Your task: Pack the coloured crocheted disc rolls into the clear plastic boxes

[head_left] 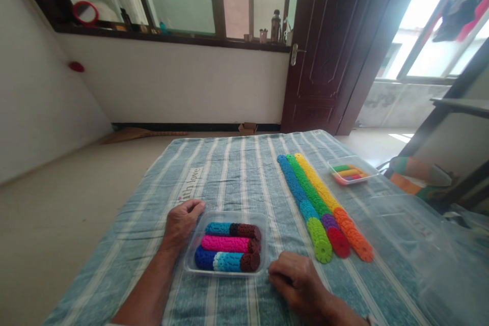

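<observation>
A clear plastic container point(225, 273) stands on the striped tablecloth in front of me. Inside it lie three rows of stacked plastic discs: a blue and dark brown row point(218, 229), a pink and brown row point(225, 243) and a blue, white and brown row point(229, 261). My left hand point(182, 220) rests at the container's far left corner with its fingers curled; I cannot tell whether it touches the rim. To the right of the container, my right hand point(297, 279) lies on the cloth, fingers closed and nothing visible in them.
Long disc rows in blue and lime point(303, 206), green, purple and red point(311, 193), and yellow and orange point(324, 198) lie on the right. Beyond them is a smaller container point(361, 181) of discs. Clear plastic point(405, 219) covers the right edge. A door point(324, 46) stands behind.
</observation>
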